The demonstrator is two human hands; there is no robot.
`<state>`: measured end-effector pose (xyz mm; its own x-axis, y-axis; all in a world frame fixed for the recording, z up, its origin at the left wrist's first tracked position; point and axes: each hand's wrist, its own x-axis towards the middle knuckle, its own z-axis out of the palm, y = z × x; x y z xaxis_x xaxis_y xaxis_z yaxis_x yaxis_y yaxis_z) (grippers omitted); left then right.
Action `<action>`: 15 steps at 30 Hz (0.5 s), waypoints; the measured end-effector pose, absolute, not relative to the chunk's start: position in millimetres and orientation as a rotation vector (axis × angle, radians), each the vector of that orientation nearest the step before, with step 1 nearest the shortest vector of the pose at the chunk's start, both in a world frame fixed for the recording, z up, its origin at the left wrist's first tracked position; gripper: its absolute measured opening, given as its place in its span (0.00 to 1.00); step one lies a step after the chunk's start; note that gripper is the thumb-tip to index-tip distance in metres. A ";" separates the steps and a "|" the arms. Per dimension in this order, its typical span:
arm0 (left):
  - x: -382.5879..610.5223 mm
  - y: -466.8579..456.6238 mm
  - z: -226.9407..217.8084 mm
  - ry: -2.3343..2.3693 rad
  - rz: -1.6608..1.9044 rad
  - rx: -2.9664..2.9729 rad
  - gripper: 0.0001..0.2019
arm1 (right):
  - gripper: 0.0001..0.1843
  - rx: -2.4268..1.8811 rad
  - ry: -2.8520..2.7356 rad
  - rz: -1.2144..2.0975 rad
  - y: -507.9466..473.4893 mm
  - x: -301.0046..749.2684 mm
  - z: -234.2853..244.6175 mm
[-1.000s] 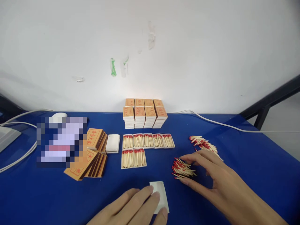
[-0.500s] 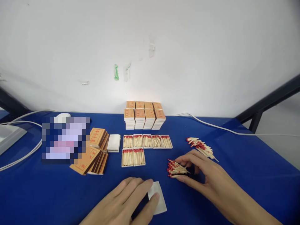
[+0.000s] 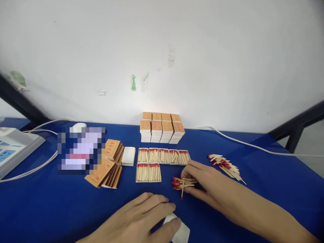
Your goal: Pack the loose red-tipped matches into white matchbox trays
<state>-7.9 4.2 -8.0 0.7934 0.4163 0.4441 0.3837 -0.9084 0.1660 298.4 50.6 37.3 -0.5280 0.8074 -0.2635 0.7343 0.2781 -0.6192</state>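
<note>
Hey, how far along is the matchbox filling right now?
Done: seven filled trays, with closed boxes stacked behind. In hand: the right hand has a grip on a bundle of matches; the left hand rests on an empty tray. Left: loose matches, spare trays, sleeves.

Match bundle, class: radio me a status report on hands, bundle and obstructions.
Right hand pinches match bundle on blue table. Left hand flat on white tray. Filled trays close beside bundle, not touching.

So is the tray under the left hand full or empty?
Seemingly empty: the tray shows bare white where visible; left hand covers the rest.
</note>
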 end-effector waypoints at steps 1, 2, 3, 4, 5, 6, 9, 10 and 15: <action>-5.6 4.5 -9.7 0.660 0.799 2.906 0.12 | 0.11 -1.476 -2.433 1.096 51.8 297.8 37.8; -3.5 4.4 -11.5 0.677 0.868 2.902 0.12 | 0.11 -1.480 -2.436 1.105 52.5 297.7 37.6; -1.8 3.8 -13.1 0.685 0.977 2.893 0.12 | 0.12 -1.480 -2.437 1.109 52.7 298.0 36.7; -0.8 3.0 -14.4 0.704 0.953 2.895 0.11 | 0.13 -1.475 -2.437 1.113 52.6 298.6 35.4; -0.6 2.0 -15.2 0.734 0.863 2.896 0.10 | 0.15 -1.470 -2.434 1.120 52.4 299.4 33.9; -1.1 0.9 -15.5 0.755 0.816 2.889 0.09 | 0.16 -1.466 -2.427 1.128 52.1 300.3 32.4; -5.2 -1.8 -14.8 0.818 0.689 2.860 0.10 | 0.20 -1.459 -2.397 1.185 51.7 303.2 29.7; -6.8 -2.4 -14.3 0.835 0.678 2.850 0.11 | 0.20 -1.460 -2.385 1.204 52.0 304.4 29.3; -11.9 -2.7 -10.6 0.926 0.718 2.773 0.13 | 0.22 -1.442 -2.394 1.137 56.7 314.7 24.2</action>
